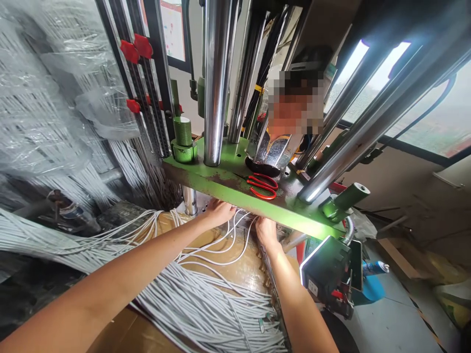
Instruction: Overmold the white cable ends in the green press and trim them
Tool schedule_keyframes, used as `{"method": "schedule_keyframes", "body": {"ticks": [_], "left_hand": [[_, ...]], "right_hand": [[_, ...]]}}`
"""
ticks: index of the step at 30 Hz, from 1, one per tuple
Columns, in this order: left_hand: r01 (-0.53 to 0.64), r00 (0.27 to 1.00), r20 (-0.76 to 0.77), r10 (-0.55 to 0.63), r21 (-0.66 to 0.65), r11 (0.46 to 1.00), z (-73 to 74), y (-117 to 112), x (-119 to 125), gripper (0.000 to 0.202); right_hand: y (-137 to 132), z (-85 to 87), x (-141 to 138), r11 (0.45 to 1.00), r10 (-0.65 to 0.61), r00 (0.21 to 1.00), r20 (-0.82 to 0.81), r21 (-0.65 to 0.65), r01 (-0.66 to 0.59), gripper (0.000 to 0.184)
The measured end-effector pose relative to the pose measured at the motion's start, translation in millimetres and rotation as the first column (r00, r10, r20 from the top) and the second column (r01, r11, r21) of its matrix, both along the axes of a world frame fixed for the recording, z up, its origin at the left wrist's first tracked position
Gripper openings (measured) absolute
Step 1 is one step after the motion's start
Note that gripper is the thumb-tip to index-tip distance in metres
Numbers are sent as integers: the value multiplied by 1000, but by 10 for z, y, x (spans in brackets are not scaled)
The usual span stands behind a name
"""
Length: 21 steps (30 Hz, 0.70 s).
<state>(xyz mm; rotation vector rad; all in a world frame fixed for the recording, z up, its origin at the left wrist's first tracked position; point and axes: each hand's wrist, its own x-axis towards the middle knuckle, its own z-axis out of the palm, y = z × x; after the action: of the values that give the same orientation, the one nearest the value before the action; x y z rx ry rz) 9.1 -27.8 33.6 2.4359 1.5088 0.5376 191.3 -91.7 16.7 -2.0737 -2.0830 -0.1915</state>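
grip can't be read: left hand and right hand both go up to the near edge of the green steel press plate, fingers hidden behind that edge, so spread, pressed together or pinching anything is unknown from this view. right hand sits nearer the plate's middle, left hand further toward its left corner, well apart, with loose strands of grey cable between them. main bundle of grey cables lies below the near edge, coming in from the left and spilling over a tan cardboard sheet under both forearms. my read of the step in hand: working by feel at the underside of the plate's near edge, cables right under the hands. next move calls for fingers coming back into view without snagging strands. count: 2 hands at the edge; 1 pair of red-handled scissors flat on the plate near its front edge, not touched; 4 chrome columns rising from the plate; 3 red clamps on the black rail at its left; 1 green threaded collar at the left corner; 1 black control box below the right corner. bundle is too many to count, loose strands roughly five or six, hard to separate.
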Motion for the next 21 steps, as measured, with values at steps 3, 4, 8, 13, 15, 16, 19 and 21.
{"method": "schedule_keyframes", "body": {"ticks": [3,4,8,13,15,16,19,21], "left_hand": [[-21,1000,-16,20,-29,999,-4,41,-130,23],[-16,1000,-21,16,-40,999,-17,47,-161,23],[26,999,-25,-28,-78,997,-63,48,-219,25],[15,1000,-20,-18,-168,986,-37,88,-236,25],[-6,1000,-14,4,-204,979,-29,122,-235,24],[-16,1000,-10,14,-217,976,-30,139,-233,24],[-42,999,7,45,-239,970,-41,182,-220,23],[-56,998,18,63,-246,968,-43,195,-217,23]], "right_hand": [[-46,-29,86,999,20,1000,-8,-31,-20,32],[-58,-38,92,999,34,999,-9,-41,-35,34],[-63,-41,75,996,56,998,-16,-65,-57,45],[-113,-9,156,999,2,1000,-31,-45,-3,44],[-163,-7,206,999,-7,999,-34,-32,6,43],[-183,-8,224,1000,-4,999,-35,-27,3,44],[-179,-4,239,1000,1,999,-37,-18,-1,40],[-116,7,227,1000,-5,999,-41,-10,4,32]]}}
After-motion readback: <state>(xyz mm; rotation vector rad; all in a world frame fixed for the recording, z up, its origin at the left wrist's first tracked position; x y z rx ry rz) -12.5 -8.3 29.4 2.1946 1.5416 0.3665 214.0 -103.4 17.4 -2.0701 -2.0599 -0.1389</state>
